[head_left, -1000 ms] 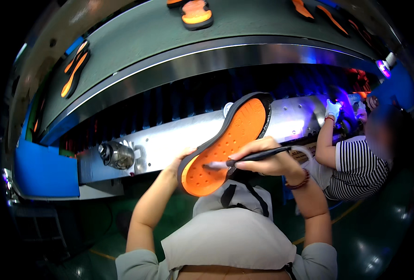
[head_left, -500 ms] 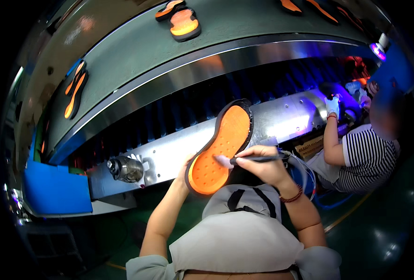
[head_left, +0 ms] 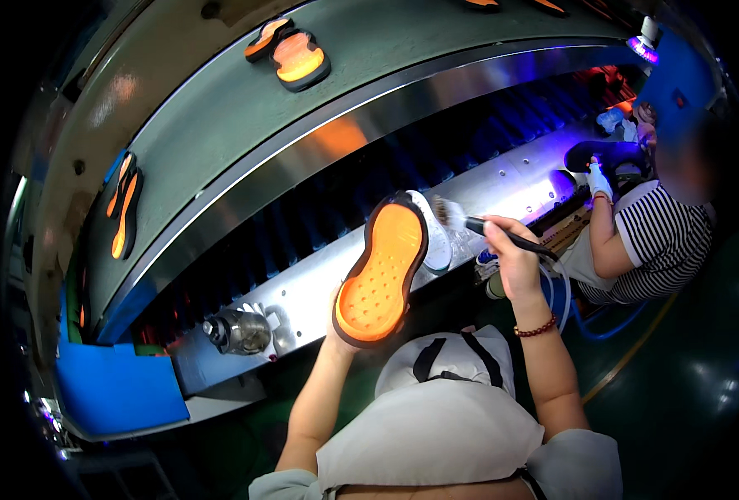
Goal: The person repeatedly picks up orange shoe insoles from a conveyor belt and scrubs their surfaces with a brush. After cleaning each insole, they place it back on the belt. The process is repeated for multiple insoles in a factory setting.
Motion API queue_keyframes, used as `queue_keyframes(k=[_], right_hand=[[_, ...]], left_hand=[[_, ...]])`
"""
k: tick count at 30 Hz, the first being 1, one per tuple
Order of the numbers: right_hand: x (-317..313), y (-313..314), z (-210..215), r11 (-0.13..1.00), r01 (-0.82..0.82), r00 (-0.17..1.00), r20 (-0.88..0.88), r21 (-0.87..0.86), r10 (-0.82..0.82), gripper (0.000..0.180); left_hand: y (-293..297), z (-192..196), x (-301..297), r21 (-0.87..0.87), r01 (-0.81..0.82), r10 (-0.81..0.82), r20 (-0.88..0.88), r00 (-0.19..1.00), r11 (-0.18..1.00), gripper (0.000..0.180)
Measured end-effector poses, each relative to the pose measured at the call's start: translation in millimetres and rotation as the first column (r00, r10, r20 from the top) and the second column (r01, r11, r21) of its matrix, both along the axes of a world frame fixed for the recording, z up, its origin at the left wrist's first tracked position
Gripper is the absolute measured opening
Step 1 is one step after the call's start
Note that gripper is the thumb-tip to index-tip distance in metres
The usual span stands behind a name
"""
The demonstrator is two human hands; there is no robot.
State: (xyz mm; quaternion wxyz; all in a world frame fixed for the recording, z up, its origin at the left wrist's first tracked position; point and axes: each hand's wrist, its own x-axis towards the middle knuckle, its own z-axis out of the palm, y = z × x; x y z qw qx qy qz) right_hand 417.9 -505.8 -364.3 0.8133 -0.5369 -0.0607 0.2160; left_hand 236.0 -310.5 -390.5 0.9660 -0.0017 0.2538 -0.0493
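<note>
My left hand (head_left: 339, 327) grips an orange shoe sole (head_left: 386, 267) with a black rim by its lower left edge. The sole is tilted up, its dimpled inner face towards me. A brush (head_left: 511, 235) with a dark handle and pale bristles is pinched in my right hand (head_left: 516, 265). Its bristles are to the right of the sole's upper end, apart from it. Beneath them, partly behind the sole, a white sole-shaped piece (head_left: 438, 247) is seen at the metal ledge (head_left: 303, 292).
A metal pot (head_left: 244, 332) stands on the ledge at left. Beyond runs a green conveyor belt (head_left: 194, 142) carrying orange-and-black soles (head_left: 299, 60). At right a co-worker in a striped shirt (head_left: 657, 229) handles a dark sole (head_left: 590, 154). Hoses (head_left: 563, 292) hang near my right arm.
The brush has lifted off the orange sole's face and moved up and right with my right hand. The white piece has come into view. The whole view has shifted and turned somewhat.
</note>
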Motion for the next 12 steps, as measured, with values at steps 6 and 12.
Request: queue_keyframes(k=[6, 12], right_hand=[[-38, -29, -43, 0.972, 0.229, 0.924, -0.303, -0.043, -0.231, 0.014], [-49, -44, -63, 0.938, 0.343, 0.865, -0.375, -0.046, -0.334, 0.016]], left_hand=[[-1, -3, -5, -0.026, -0.036, 0.027, -0.290, 0.957, 0.999, 0.055], [6, 13, 29, -0.144, 0.220, -0.238, -0.125, 0.963, 0.965, 0.058]])
